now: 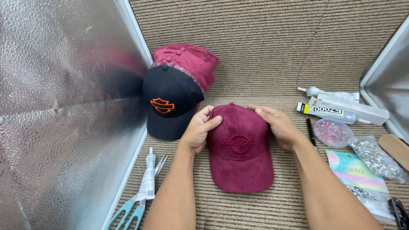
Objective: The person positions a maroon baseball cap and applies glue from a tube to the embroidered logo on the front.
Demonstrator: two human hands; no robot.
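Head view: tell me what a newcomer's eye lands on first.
First, the maroon cap at the centre of the ribbed mat, with the left hand and right hand gripping its crown from either side. Next, the black cap with an orange emblem to its upper left, resting over another maroon cap. On the right lie glue tubes and bags of rhinestones.
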